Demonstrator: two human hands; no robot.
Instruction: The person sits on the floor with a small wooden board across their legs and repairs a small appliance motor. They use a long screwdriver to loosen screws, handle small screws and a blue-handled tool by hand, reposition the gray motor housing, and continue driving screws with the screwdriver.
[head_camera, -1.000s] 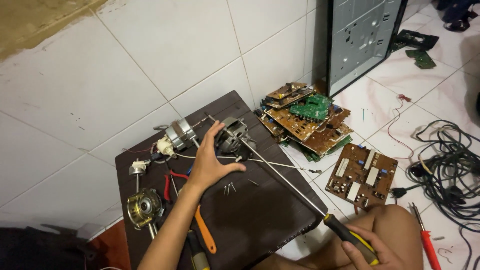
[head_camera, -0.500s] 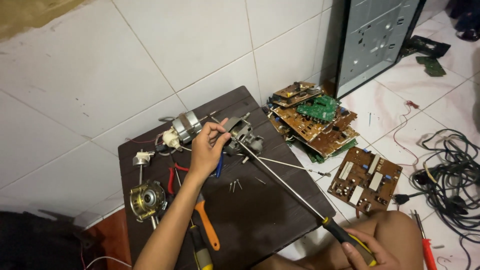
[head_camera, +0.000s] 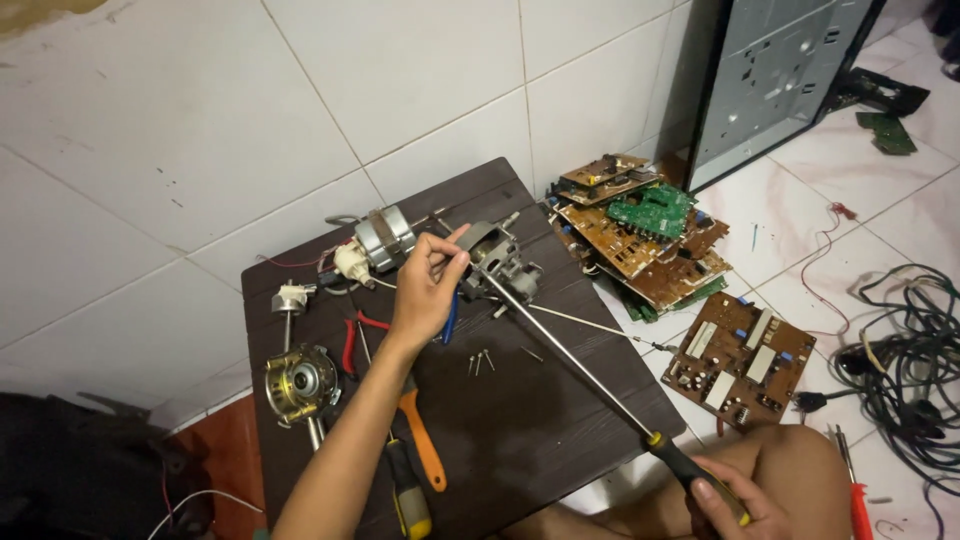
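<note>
At frame centre, our left hand (head_camera: 425, 290) has lifted off the motor housing (head_camera: 497, 262) on the dark bench (head_camera: 520, 420); its fingertips now pinch the long screwdriver (head_camera: 570, 352) shaft, steadying the tip. Our right hand (head_camera: 735, 505), lower right, grips its handle.

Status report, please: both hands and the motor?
Left hand pinching screwdriver shaft at motor. Right hand gripping handle. Loose screws nearby.

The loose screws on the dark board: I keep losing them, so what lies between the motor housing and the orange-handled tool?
In the head view, between the motor housing and the orange-handled tool lie three small screws.
</note>
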